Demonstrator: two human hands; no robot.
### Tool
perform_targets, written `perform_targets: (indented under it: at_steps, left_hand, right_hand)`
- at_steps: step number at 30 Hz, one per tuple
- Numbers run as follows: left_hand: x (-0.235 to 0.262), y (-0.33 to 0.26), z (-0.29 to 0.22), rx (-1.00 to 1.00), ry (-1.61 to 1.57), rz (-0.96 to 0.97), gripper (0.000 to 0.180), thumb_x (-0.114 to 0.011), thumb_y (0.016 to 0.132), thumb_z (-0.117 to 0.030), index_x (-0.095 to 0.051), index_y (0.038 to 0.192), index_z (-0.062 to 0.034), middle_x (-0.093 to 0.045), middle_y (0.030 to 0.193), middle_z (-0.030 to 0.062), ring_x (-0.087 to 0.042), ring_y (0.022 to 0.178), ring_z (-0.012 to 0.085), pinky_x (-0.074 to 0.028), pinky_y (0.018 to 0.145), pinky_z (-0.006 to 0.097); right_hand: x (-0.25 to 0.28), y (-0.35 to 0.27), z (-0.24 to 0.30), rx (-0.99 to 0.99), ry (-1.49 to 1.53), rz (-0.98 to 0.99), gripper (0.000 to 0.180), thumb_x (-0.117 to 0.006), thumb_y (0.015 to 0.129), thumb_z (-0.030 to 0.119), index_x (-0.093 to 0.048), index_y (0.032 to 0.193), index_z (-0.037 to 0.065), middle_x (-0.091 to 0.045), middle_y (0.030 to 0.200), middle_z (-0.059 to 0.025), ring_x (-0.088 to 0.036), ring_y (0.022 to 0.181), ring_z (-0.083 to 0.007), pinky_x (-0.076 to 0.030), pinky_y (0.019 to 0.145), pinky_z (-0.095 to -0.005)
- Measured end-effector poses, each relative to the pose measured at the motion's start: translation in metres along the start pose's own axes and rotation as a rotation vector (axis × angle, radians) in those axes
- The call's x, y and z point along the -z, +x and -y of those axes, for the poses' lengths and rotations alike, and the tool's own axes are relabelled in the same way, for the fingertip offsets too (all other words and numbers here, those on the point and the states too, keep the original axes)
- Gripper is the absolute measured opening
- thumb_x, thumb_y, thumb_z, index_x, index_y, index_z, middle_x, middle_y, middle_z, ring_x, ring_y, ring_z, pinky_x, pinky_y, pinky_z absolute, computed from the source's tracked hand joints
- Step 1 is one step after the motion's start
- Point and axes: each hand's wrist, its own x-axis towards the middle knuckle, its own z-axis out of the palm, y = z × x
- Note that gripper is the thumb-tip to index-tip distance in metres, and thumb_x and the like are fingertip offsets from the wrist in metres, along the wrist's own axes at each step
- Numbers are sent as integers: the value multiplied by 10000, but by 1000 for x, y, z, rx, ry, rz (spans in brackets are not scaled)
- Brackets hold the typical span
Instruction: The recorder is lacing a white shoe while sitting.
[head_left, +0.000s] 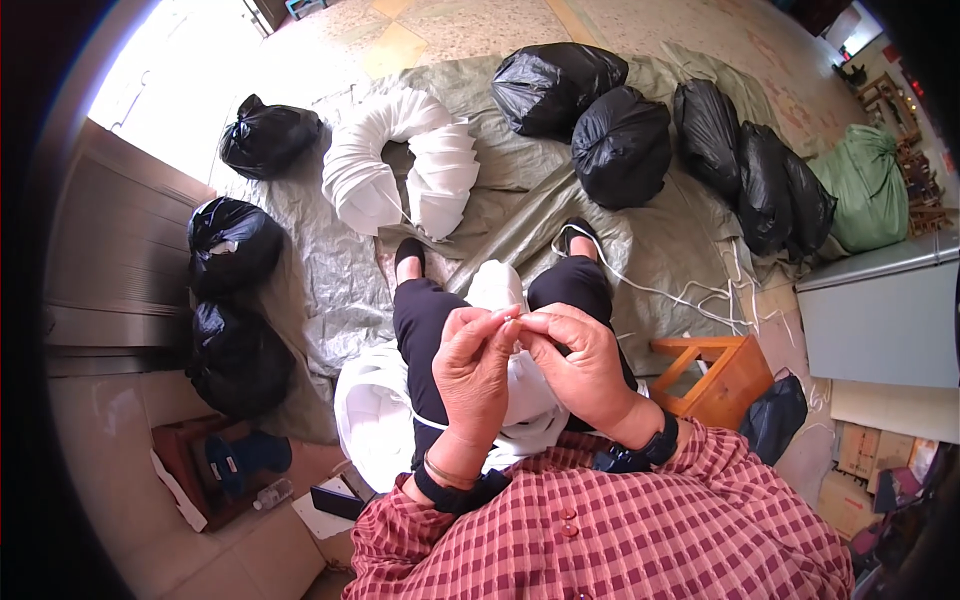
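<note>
My left hand [472, 372] and my right hand [578, 362] meet in front of my chest, fingertips pinched together on a thin white string [512, 316]. Below them a stack of white folded pieces [378, 415] threaded on the string rests between my knees and over my lap. A second curved stack of white pieces [400, 165] lies on the grey tarp [320, 270] past my feet. A white cord [660, 292] trails across the tarp to the right.
Several full black bags [620, 145] and a green sack [868, 185] line the tarp's far side; more black bags [235, 245] sit at the left. A small wooden stool [722, 375] stands at my right, a grey cabinet [880, 320] beyond it. A plastic bottle [272, 493] lies lower left.
</note>
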Motion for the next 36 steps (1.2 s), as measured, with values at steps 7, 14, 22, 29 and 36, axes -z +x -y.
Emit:
perform_targets:
  at_steps: [7, 14, 22, 29, 36]
  left_hand:
    - [17, -20, -28, 170, -106, 137, 138, -567, 1031, -23, -637, 1137, 29, -694, 878, 76, -539, 593, 50, -449, 580, 202]
    - [36, -30, -24, 2, 230, 484, 281, -563, 895, 140, -669, 1101, -19, -683, 817, 83, -654, 642, 139, -509, 569, 256]
    - [28, -31, -20, -225, 437, 628, 291, -640, 780, 119, -678, 1038, -11, -701, 850, 129, -719, 732, 258, -574, 639, 336]
    - [37, -38, -36, -133, 231, 676, 316, -644, 893, -69, -612, 1207, -84, -664, 1094, 78, -651, 1020, 232, -522, 868, 380]
    - [54, -8, -44, -94, 353, 459, 73, -649, 954, -60, -666, 1023, -45, -655, 846, 81, -639, 760, 189, -514, 706, 311]
  right_hand:
    - [13, 2, -22, -571, -164, 221, 491, -621, 1010, 213, -430, 1389, -34, -650, 1199, -199, -661, 1073, -238, -538, 926, -353]
    - [-31, 69, -61, -824, 620, -197, 502, -611, 925, 77, -423, 1371, -58, -593, 1039, -149, -632, 989, -230, -526, 873, -378]
    - [-50, 192, -146, -588, 700, -254, 175, -552, 974, 89, -550, 1036, -75, -649, 925, -163, -695, 879, -292, -608, 731, -368]
    - [-147, 75, 31, 197, 585, 1418, 304, -539, 1008, 257, -646, 1134, 2, -692, 1003, -123, -671, 852, -208, -541, 720, -332]
    - [17, 68, -2, 33, -135, 892, 832, -684, 819, 82, -287, 1545, 1, -489, 1458, -230, -470, 1387, -349, -364, 1163, -414]
